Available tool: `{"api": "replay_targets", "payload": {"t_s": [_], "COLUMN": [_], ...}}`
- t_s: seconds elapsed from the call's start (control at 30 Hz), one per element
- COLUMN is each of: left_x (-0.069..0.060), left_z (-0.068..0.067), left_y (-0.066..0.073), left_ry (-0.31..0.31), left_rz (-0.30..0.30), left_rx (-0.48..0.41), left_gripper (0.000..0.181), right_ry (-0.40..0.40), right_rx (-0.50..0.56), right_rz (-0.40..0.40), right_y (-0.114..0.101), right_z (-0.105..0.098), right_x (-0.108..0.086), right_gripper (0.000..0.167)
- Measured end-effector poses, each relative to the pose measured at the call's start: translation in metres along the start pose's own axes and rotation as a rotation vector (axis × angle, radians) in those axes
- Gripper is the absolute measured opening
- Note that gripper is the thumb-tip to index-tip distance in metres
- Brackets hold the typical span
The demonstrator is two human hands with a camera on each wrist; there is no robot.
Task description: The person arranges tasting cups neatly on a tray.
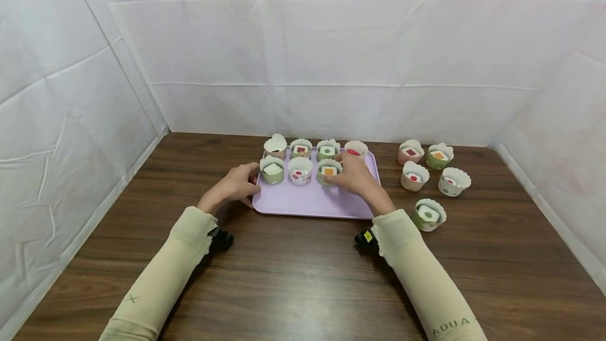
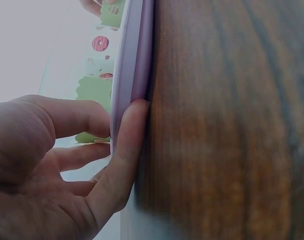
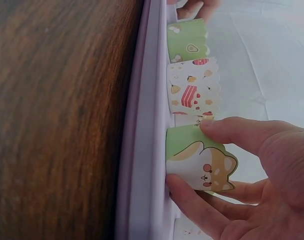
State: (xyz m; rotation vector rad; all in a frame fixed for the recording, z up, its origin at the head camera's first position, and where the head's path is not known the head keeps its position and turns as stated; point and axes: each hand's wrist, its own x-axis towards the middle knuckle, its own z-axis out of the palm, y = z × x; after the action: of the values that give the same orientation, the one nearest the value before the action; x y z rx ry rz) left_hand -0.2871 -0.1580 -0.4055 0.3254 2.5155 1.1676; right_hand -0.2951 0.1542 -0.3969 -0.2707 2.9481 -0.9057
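Observation:
My left hand (image 1: pixel 235 183) grips the left rim of a lilac tray (image 1: pixel 303 204); the left wrist view shows the rim pinched between its digits. On the tray's front row, my right hand (image 1: pixel 357 174) holds a green paper baking cup (image 3: pixel 184 162) with a dog printed on it. An orange-and-white square piece (image 1: pixel 329 171) lies inside that cup. Left of it stand a white patterned cup (image 1: pixel 300 177) and another green cup (image 1: pixel 272 177), the latter close to my left fingers. Several filled cups, including a green one (image 1: pixel 327 150), form the back row.
Right of the tray, more filled paper cups stand on the brown wooden table (image 1: pixel 293 278): a pink one (image 1: pixel 404 158), a green one (image 1: pixel 433 163), a beige one (image 1: pixel 413 185), a white one (image 1: pixel 450 189) and a nearer green one (image 1: pixel 423 224). White sheeting (image 1: pixel 331 41) hangs behind.

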Motion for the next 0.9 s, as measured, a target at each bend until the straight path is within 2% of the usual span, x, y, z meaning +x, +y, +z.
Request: {"api": "replay_targets", "payload": {"t_s": [0.4, 0.73, 0.9], "left_x": [0.0012, 0.0005, 0.0003], "left_z": [0.0002, 0.0001, 0.0005], "left_y": [-0.0005, 0.0, -0.0005], "left_ry": [-0.006, 0.002, 0.005], "left_rz": [0.018, 0.023, 0.023], "left_rx": [0.031, 0.023, 0.039], "left_gripper": [0.054, 0.056, 0.055], "right_ry": [-0.014, -0.018, -0.037], "right_rx": [0.001, 0.0, 0.0], "right_rz": [-0.006, -0.025, -0.018], "right_y": [0.001, 0.0009, 0.0011], "right_z": [0.0002, -0.0005, -0.0013], "right_x": [-0.0023, -0.0013, -0.0022], "right_gripper": [0.066, 0.062, 0.067]}}
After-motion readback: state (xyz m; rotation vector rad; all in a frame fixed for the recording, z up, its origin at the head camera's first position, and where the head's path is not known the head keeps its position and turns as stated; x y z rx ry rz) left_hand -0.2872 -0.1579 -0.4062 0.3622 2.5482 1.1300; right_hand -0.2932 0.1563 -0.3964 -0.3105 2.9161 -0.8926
